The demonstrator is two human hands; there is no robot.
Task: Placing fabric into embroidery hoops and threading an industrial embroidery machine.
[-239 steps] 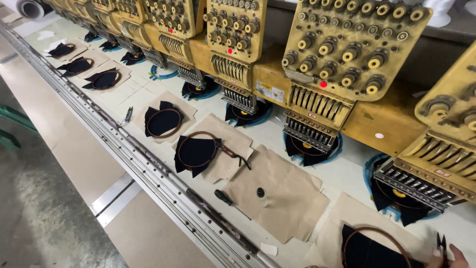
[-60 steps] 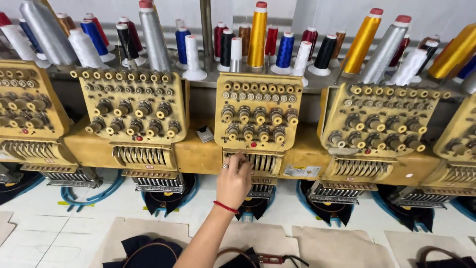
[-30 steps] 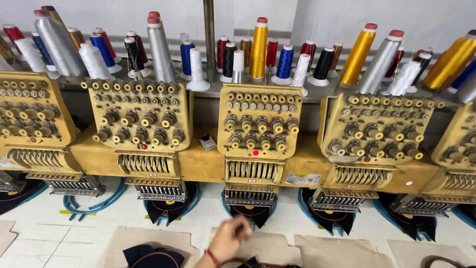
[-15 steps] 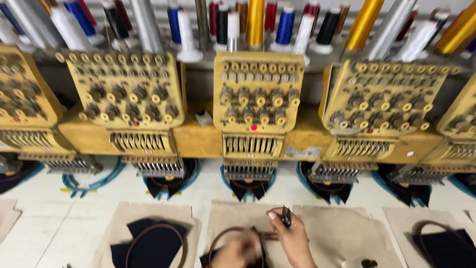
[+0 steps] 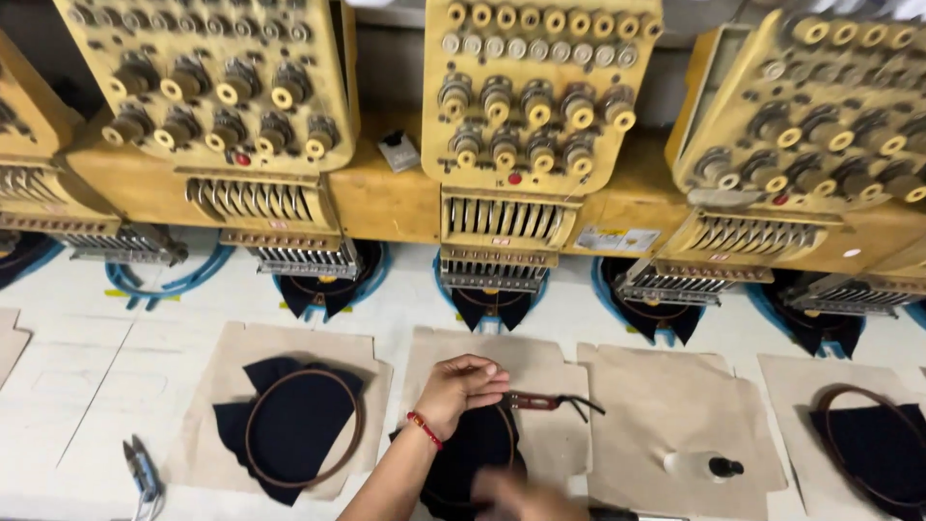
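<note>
step: left hand (image 5: pixel 461 384) pinching hoop clamp (image 5: pixel 540 400) on dark fabric hoop (image 5: pixel 473 453), seating it
right hand (image 5: pixel 516 497): blurred, grip unclear
next: likely needs firm clamp tightening

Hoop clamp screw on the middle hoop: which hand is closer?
Left. The left hand has its fingertips at the left end of the hoop clamp screw. The right hand, blurred, is lower, at the bottom edge over the dark fabric.
</note>
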